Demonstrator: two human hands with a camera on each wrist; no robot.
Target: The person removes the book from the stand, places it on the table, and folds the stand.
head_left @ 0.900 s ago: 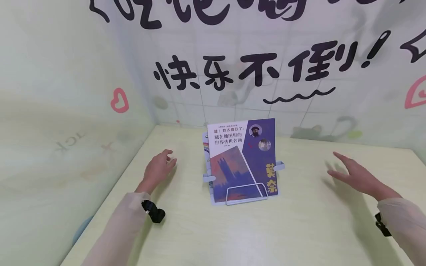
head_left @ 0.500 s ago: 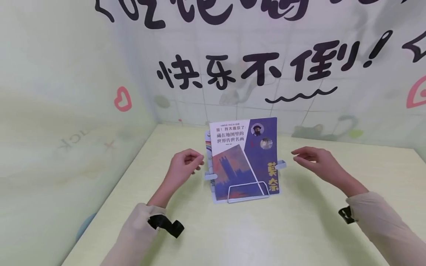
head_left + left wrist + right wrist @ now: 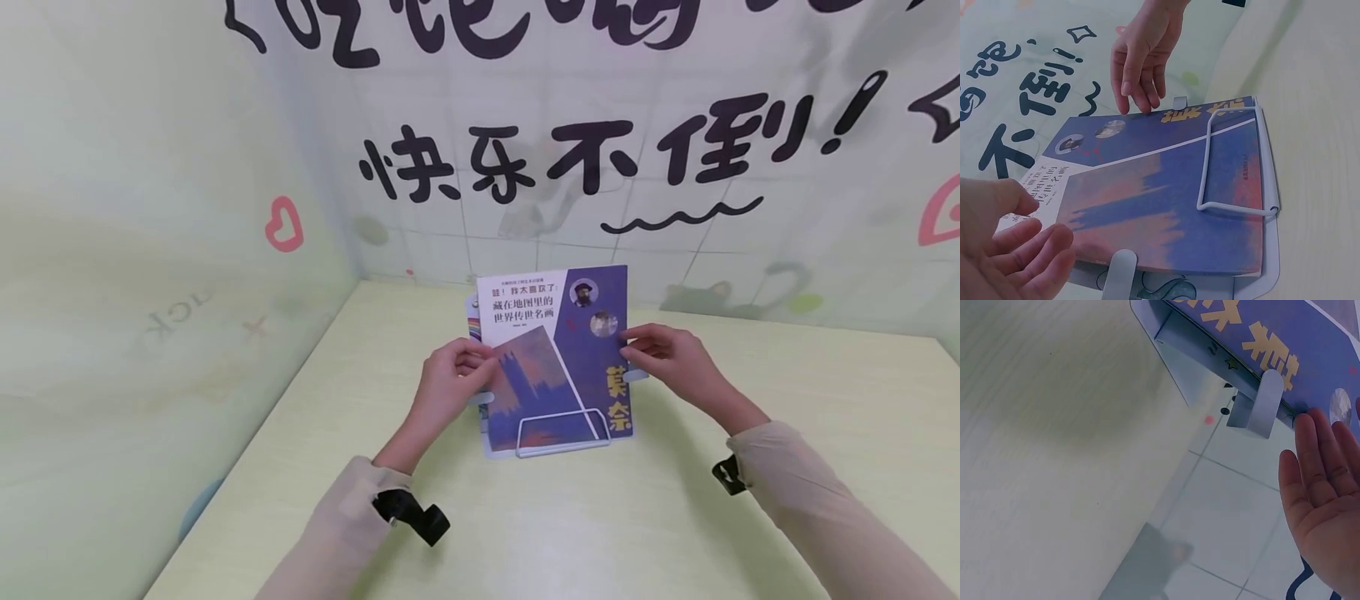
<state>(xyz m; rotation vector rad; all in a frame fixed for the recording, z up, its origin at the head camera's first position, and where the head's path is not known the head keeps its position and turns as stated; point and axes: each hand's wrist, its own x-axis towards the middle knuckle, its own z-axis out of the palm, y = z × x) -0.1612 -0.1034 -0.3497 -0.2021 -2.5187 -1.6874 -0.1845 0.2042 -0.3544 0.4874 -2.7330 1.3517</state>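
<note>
A book (image 3: 585, 358) with a purple and white cover and a painted tower stands upright on a pale bookstand (image 3: 1270, 250). The stand's wire holder (image 3: 564, 432) crosses the lower cover, and a small clip (image 3: 1266, 406) sits at each side. My left hand (image 3: 453, 379) is at the book's left edge, its thumb before the cover and fingers loosely bent. At the right edge is my right hand (image 3: 671, 354), fingertips at or very near the cover's side; in the right wrist view its fingers (image 3: 1317, 456) look nearly straight. Whether either hand presses the book cannot be told.
The stand rests on a pale wooden table (image 3: 555, 533). Behind it rises a light wall covering (image 3: 420, 242) with large black lettering, and another wall (image 3: 150, 350) runs along the left side. Black camera straps (image 3: 408, 512) circle the wrists.
Both hands have come inward from the two sides to the book's edges. The book and stand stay in place; the head view has shifted slightly.
</note>
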